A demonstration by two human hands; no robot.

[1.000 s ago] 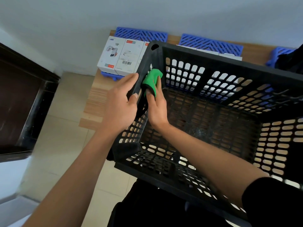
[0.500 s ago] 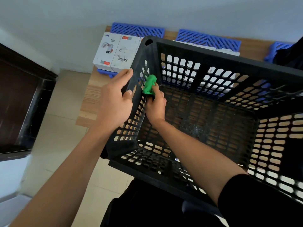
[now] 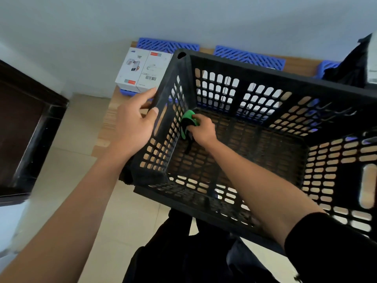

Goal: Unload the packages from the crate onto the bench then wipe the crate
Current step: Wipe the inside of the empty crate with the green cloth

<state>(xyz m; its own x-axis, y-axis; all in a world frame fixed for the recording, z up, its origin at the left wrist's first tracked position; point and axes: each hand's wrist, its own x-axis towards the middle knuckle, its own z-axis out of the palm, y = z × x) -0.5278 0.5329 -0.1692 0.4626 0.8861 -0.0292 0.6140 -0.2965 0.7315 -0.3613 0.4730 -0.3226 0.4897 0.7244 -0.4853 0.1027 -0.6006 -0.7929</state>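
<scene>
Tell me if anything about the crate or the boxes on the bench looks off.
Nothing stands out. The black crate is empty and looks intact; the left hand grips its rim while the right hand presses a green cloth into the far left corner. The white boxes sit neatly side by side on the bench.

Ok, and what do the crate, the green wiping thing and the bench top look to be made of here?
Crate: looks like rigid moulded plastic, matt black, judging by its even slotted lattice walls and thick rim.
Green cloth: soft fabric, possibly microfibre, bunched and folded in the right hand; a dark part hangs below.
Bench: wood or wood-look laminate, pale, with straight grain lines; which one is unclear.
</scene>
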